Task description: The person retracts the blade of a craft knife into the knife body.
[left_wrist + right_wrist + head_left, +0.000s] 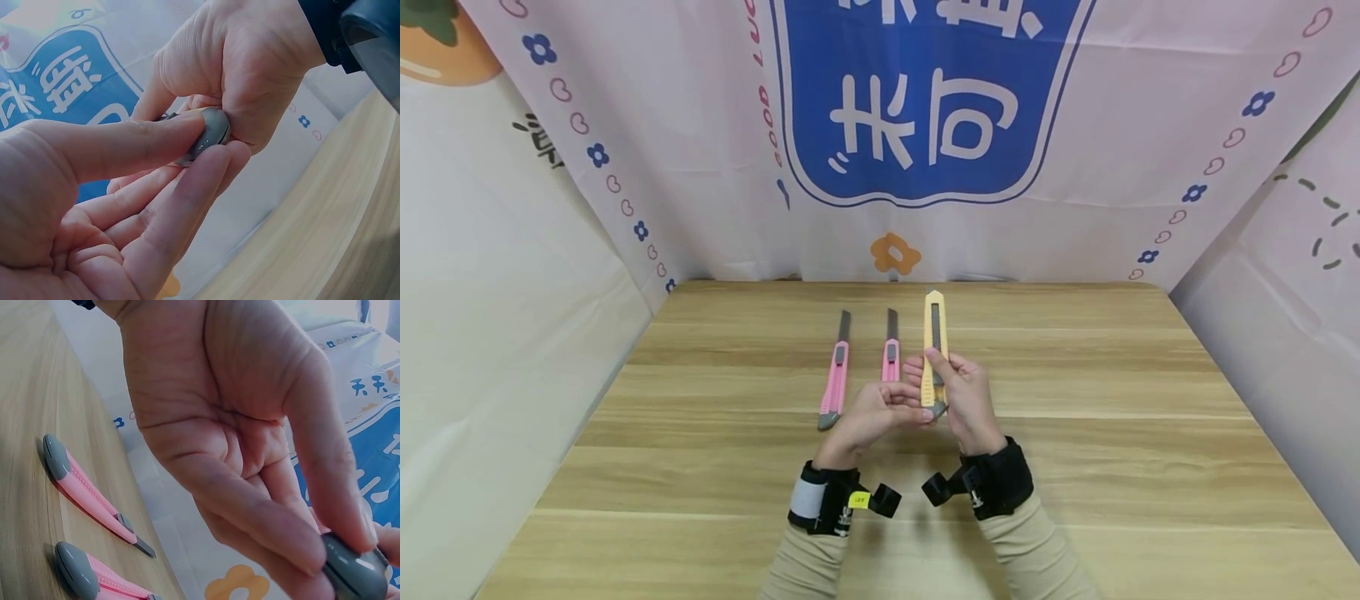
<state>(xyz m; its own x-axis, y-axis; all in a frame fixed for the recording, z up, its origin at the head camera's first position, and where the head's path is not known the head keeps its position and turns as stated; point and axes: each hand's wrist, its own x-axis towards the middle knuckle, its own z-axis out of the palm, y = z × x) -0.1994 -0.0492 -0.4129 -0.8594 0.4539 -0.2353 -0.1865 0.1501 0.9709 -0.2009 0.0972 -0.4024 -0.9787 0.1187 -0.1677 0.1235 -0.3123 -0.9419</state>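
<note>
A yellow utility knife [928, 325] stands above the table, its tip away from me. No long blade shows beyond its tip. My right hand [972, 404] grips its body, with the thumb over the slider channel. My left hand [872, 417] pinches the grey end cap [215, 128] between thumb and fingers, seen close up in the left wrist view. The right wrist view shows the left hand [231, 425] on that cap too. Two pink utility knives, one at left [835, 379] and one nearer [891, 350], lie on the table with grey blades extended.
The wood-grain table [1135, 467] reaches back to a printed cloth [722, 167] hanging behind it. More printed cloth hangs at both sides. Black straps with small cameras are on both wrists. My left hand partly covers the nearer pink knife.
</note>
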